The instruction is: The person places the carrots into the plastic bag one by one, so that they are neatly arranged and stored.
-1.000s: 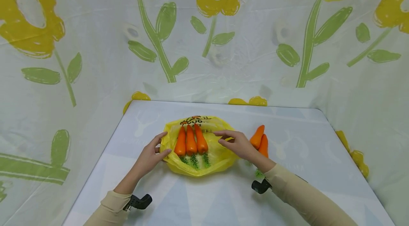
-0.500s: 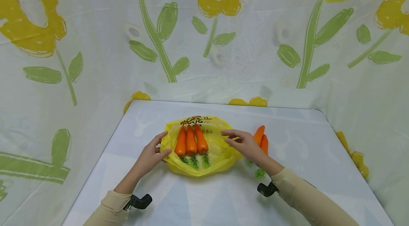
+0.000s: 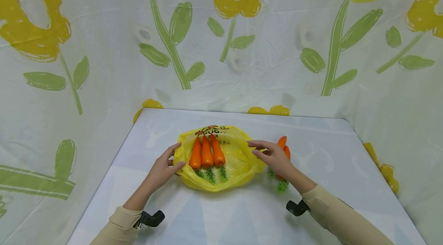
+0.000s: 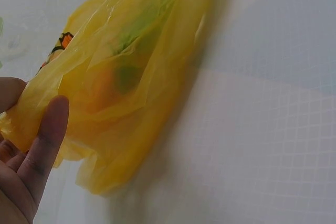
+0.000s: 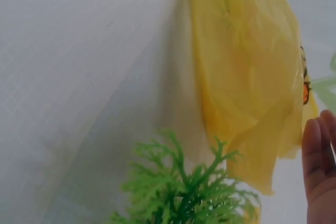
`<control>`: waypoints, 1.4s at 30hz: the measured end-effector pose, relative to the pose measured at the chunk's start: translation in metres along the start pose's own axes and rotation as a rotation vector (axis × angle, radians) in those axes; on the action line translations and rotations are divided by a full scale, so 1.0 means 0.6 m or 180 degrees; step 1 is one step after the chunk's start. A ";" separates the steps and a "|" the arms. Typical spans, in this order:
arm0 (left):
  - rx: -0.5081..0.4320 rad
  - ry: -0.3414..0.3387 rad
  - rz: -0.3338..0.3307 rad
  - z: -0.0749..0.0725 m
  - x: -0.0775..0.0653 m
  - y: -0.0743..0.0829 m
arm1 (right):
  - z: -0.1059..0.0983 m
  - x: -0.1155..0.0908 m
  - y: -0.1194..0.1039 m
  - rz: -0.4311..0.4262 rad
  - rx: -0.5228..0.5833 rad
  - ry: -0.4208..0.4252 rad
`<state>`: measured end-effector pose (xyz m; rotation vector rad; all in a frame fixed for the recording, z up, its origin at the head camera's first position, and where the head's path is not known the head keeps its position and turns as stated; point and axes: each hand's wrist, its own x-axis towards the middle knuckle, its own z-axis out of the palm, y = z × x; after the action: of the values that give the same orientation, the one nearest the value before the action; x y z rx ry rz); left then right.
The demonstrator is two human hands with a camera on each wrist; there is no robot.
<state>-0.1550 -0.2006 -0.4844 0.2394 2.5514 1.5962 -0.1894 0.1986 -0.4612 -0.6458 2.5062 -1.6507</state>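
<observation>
A yellow plastic bag lies with its mouth spread wide on the table. Three orange carrots with green tops rest side by side in it. On its left edge, my left hand pinches the plastic between thumb and fingers; the left wrist view shows this bag rim between them. Fingers extended, my right hand is just beyond the bag's right edge and holds nothing; whether it touches the plastic I cannot tell. Partly hidden behind that hand, more carrots lie on the table.
Leafy carrot greens show close up in the right wrist view. The pale table has a rounded far right corner. A flower-printed curtain stands behind it and along both sides.
My right hand has moved to the right, from over the bag's mouth to its right edge, and covers more of the loose carrots. My left hand stays put.
</observation>
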 end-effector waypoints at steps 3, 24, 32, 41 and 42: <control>0.0005 0.0003 -0.0023 0.000 0.001 -0.002 | -0.006 -0.006 0.003 -0.0051 0.0012 0.0063; 0.0044 0.0046 -0.0112 0.002 0.000 -0.002 | -0.046 -0.042 0.030 0.0062 -0.0204 0.0287; 0.0034 0.0049 -0.0124 0.003 0.001 -0.002 | -0.062 -0.067 0.026 0.0176 -0.0447 0.0431; -0.0003 0.0046 -0.0134 0.002 0.002 -0.002 | -0.066 -0.091 0.012 0.0256 -0.0613 0.0567; -0.0003 0.0046 -0.0140 0.002 0.003 -0.002 | -0.066 -0.092 0.021 0.0256 -0.0627 0.0595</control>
<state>-0.1563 -0.1996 -0.4861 0.1712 2.5480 1.5896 -0.1543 0.2581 -0.4652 -0.4157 2.8115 -1.5151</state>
